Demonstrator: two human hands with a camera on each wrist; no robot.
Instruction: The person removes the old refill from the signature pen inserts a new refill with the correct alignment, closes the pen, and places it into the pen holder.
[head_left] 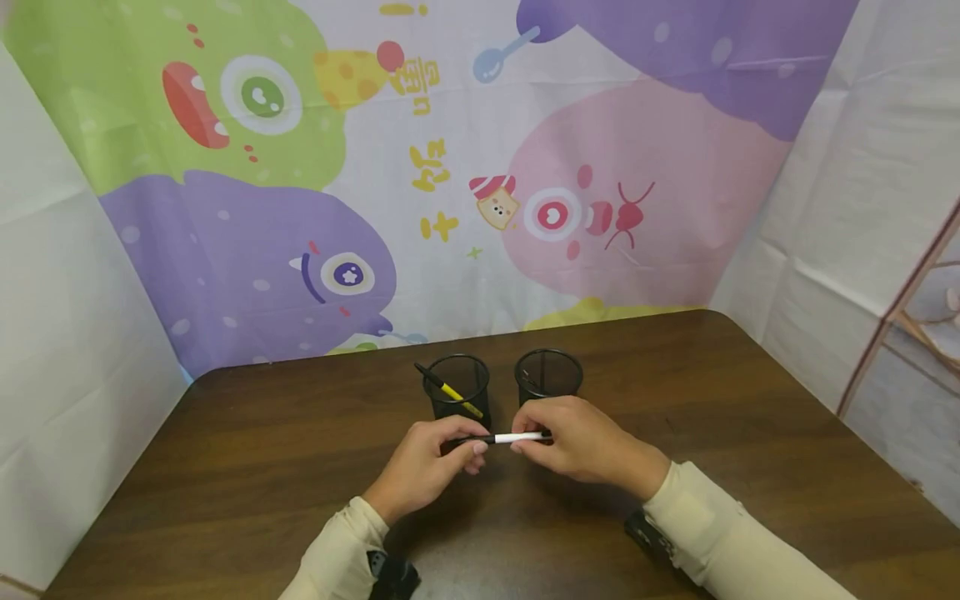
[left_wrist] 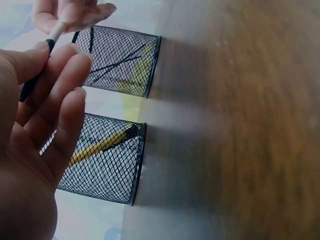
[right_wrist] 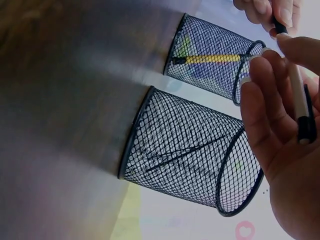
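Note:
A slim black-and-white pen lies level between both hands, above the table. My left hand pinches its black end between thumb and fingers. The white barrel is gripped by my right hand; in the right wrist view a dark clip and a black tip show at that end. Just beyond the hands stand two black mesh pen cups. The left cup holds a yellow-and-black pen that leans out over its rim. Thin dark sticks lie inside the right cup; their kind cannot be told.
The brown wood-grain table runs back to a cloth backdrop printed with cartoon monsters. Pale cloth walls rise on both sides. A dark strap with a device sits at each wrist, over cream sleeves.

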